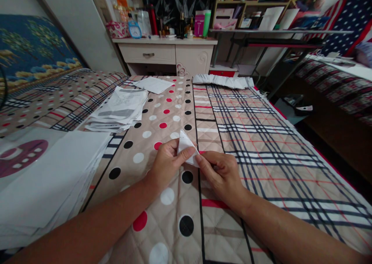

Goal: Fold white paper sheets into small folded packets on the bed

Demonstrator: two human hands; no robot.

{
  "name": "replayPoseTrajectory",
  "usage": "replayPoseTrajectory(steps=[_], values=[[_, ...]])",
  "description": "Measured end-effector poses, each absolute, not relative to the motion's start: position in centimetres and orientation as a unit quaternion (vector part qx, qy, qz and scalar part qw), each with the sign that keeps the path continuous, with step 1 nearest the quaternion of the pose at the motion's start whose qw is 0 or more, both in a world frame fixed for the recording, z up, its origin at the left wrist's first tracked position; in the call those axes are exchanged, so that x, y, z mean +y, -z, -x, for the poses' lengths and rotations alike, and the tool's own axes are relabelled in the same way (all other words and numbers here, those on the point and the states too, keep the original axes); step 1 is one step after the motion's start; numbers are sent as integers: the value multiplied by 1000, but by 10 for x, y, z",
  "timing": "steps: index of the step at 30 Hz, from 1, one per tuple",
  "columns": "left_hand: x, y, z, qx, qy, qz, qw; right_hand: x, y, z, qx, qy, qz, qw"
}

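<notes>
A small piece of white paper folded into a triangle [185,143] is held up over the bed, its point turned away from me. My left hand [170,159] grips its left side, thumb lying across the front and fingers behind. At the lower right corner my right hand [222,173] pinches the paper between thumb and curled fingers. The fingertips behind the paper are hidden. Faint print or marks show near the tip of the triangle.
The bed has a quilted cover [250,163] with dots and plaid. On the left lie a large paper stack [69,167], a smaller paper pile [119,105] and a loose sheet [155,85]. A folded white paper strip [223,80] lies at the far edge, before a dresser [162,54].
</notes>
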State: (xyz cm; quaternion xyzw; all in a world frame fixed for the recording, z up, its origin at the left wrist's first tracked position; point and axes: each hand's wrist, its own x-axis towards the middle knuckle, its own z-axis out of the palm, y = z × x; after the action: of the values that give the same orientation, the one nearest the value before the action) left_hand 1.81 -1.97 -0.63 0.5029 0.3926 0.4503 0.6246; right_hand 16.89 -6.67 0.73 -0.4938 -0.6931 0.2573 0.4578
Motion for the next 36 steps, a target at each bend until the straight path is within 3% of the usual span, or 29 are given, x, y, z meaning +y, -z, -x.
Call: replayPoseTrajectory(steps=[8, 18, 24, 31, 36], values=[[-20, 10, -18, 379, -425, -514, 642, -67, -2, -167, -691, -275, 501, 442], [-14, -2, -10, 327, -461, -505, 652, -66, 2, -178, -625, -504, 416, 427], [-7, -7, -2, 322, -459, -508, 654, -66, 3, -178, -595, -561, 390, 424], [0, -8, 1, 332, -466, -537, 620, -65, 0, -178, -620, -551, 366, 421], [-1, -10, 2, 343, -448, -540, 624, -66, -3, -178, -686, -445, 391, 422]])
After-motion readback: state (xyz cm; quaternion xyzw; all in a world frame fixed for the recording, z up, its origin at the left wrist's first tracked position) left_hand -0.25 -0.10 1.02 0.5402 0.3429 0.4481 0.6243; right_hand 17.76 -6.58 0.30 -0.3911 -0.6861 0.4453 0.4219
